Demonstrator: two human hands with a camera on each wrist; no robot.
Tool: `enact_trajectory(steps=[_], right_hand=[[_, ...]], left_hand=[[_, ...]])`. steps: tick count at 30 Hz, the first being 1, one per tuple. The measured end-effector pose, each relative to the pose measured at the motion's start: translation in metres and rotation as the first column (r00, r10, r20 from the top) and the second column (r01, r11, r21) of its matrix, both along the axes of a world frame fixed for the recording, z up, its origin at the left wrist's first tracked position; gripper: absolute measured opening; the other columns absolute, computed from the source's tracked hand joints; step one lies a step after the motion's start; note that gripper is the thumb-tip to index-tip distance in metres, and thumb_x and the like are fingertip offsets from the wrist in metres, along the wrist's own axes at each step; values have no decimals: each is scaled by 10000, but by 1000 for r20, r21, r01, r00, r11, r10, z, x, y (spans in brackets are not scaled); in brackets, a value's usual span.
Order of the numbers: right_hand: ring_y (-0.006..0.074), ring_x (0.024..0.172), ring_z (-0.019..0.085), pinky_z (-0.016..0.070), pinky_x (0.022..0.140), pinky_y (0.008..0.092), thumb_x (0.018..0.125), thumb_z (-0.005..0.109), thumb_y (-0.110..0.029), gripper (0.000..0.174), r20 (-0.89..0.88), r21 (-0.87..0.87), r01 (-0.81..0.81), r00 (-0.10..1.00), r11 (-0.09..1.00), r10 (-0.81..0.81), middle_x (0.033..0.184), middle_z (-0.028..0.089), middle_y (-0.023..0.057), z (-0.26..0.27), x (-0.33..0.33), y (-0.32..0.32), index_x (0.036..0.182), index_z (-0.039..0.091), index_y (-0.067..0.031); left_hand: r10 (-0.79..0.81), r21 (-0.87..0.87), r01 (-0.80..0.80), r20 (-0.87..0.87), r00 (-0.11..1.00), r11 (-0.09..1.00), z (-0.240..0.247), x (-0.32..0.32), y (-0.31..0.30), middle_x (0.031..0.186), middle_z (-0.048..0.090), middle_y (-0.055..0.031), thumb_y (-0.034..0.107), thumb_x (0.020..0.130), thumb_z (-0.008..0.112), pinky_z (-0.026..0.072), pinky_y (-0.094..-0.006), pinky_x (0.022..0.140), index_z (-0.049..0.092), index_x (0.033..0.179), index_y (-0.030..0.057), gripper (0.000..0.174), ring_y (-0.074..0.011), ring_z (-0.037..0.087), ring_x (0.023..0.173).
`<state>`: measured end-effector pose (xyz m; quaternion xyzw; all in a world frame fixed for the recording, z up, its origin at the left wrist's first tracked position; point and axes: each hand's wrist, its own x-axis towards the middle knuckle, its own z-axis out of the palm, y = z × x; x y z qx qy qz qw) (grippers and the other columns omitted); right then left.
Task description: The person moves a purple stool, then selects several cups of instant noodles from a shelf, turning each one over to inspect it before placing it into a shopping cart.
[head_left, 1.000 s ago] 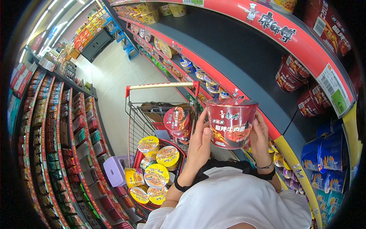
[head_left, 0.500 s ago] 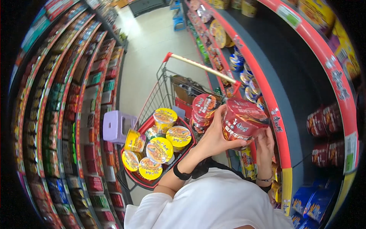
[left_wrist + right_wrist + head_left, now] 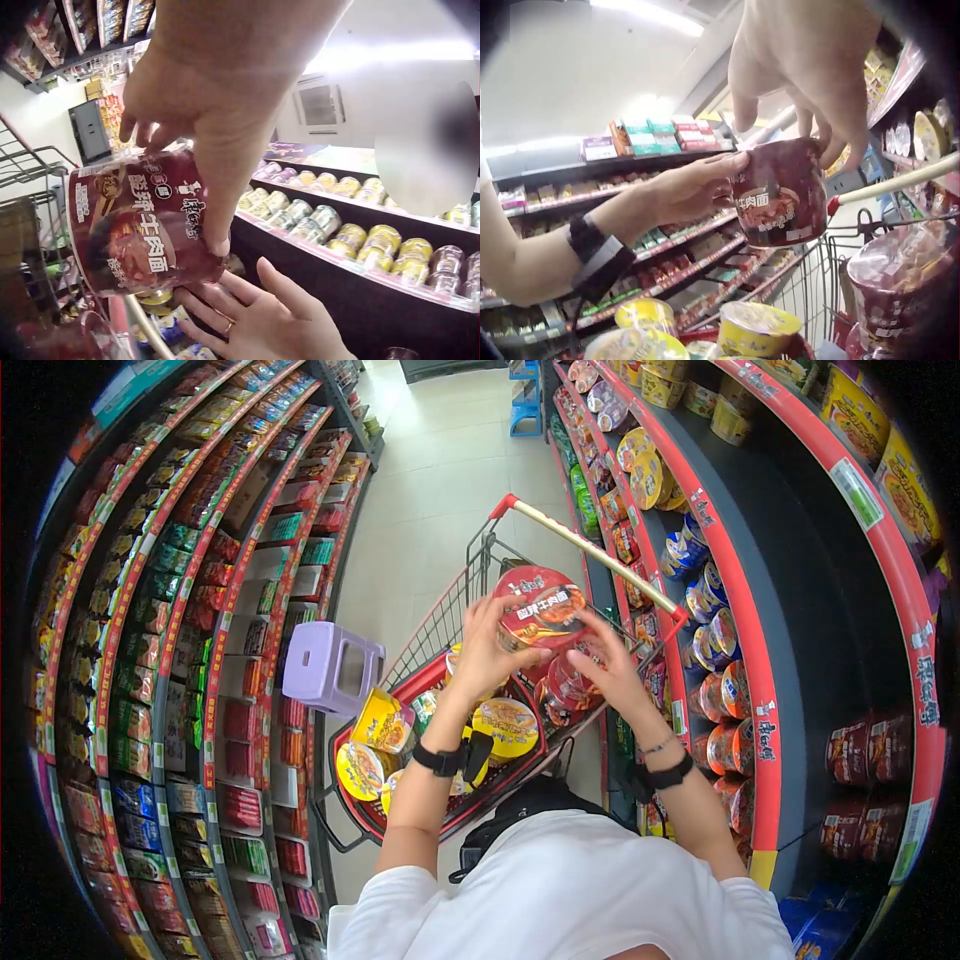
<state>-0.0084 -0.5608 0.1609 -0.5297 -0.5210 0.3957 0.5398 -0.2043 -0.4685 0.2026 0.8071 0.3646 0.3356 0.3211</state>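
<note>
A dark red instant noodle bucket (image 3: 540,605) is held above the shopping cart, its lid facing up in the head view. My left hand (image 3: 487,650) grips its side, with the thumb along the wall (image 3: 142,225). At the opposite side is my right hand (image 3: 612,670), fingers extended and fingertips at the bucket; the left wrist view shows its palm (image 3: 274,322) spread. Below, more red noodle buckets (image 3: 568,688) lie in the cart, partly hidden by my right hand. Several yellow noodle buckets (image 3: 505,727) fill a red basket (image 3: 530,755) beside them.
The cart's cream handle (image 3: 590,555) crosses the aisle side. A purple stool (image 3: 318,665) stands left of the basket. Packed shelves (image 3: 215,650) line the left; on the right, a dark shelf (image 3: 800,610) with red edging holds noodle buckets. A blue step stool (image 3: 524,405) is farther up the aisle.
The held bucket has moved left and over the cart, its lid tilting into view. My left hand keeps its grip while the right has come across with it. The head view has swung rightward.
</note>
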Motion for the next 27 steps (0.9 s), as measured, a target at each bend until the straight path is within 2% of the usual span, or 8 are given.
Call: enact_trajectory(steps=[1, 3, 5, 7, 9, 14, 19, 27], right_hand=[[312, 1239, 449, 369, 1030, 402, 865, 675, -257, 696, 207, 46, -3, 978, 999, -6, 1434, 357, 203, -8, -4, 14, 1433, 325, -57], [366, 1262, 414, 349, 1044, 429, 851, 673, -317, 679, 309, 23, 54, 949, 998, -58, 1411, 396, 196, -23, -8, 29, 1404, 381, -53], [393, 1259, 393, 336, 1042, 443, 825, 677, -364, 719, 594, -23, 141, 798, 990, -100, 1406, 390, 208, -47, -8, 42, 1403, 384, -52], [384, 1264, 368, 281, 1062, 464, 810, 677, -353, 695, 607, -48, 159, 789, 986, -98, 1376, 409, 193, -57, -7, 40, 1381, 420, -52], [362, 1264, 360, 222, 1075, 490, 815, 668, -333, 648, 792, -121, 204, 610, 971, -29, 1352, 421, 175, -64, -6, 31, 1356, 451, -52], [376, 1286, 321, 193, 1083, 522, 803, 670, -310, 587, 783, -117, 185, 622, 976, -24, 1345, 413, 179, -85, -8, 12, 1299, 497, -50], [382, 1296, 310, 204, 1089, 522, 804, 663, -283, 550, 760, -55, 177, 646, 983, -74, 1353, 405, 181, -86, -10, 7, 1279, 507, -55], [378, 1285, 321, 261, 1071, 502, 803, 667, -247, 505, 658, -42, 214, 741, 976, -134, 1349, 408, 173, -64, -10, -16, 1251, 528, -58]], left_hand=[[85, 89, -75, -108, 991, 993, -8, 0, 11, 1209, 539, -118, 246, 561, 884, 352, -391, 1035, 536, 1223, 91, 763, -297, 438, 1201], [87, 75, -84, -47, 995, 994, -38, 2, 31, 1196, 544, -111, 260, 535, 892, 356, -398, 1015, 567, 1180, 112, 737, -293, 449, 1148], [87, 42, -84, -84, 993, 996, -67, 6, 48, 1173, 553, -106, 284, 521, 896, 380, -405, 972, 571, 1156, 109, 735, -300, 460, 1119], [91, 90, -84, -73, 993, 992, -102, 14, 56, 1139, 561, -106, 308, 517, 895, 399, -405, 934, 571, 1122, 94, 719, -306, 470, 1091], [213, 130, -193, -171, 962, 973, -131, 23, 58, 1113, 561, -118, 321, 527, 890, 407, -405, 921, 570, 1100, 86, 697, -324, 479, 1075], [172, 80, -154, -329, 929, 985, -165, 33, 53, 1187, 505, -211, 328, 537, 880, 409, -445, 935, 538, 1122, 60, 729, -392, 473, 1106], [228, 151, -181, -404, 886, 972, -171, 39, 48, 1291, 449, -212, 352, 545, 878, 382, -508, 941, 504, 1175, 63, 787, -401, 440, 1173], [87, -64, -140, -517, 851, 988, -151, 36, 53, 1447, 313, -250, 309, 580, 859, 320, -532, 999, 433, 1338, 239, 872, -412, 396, 1268]])
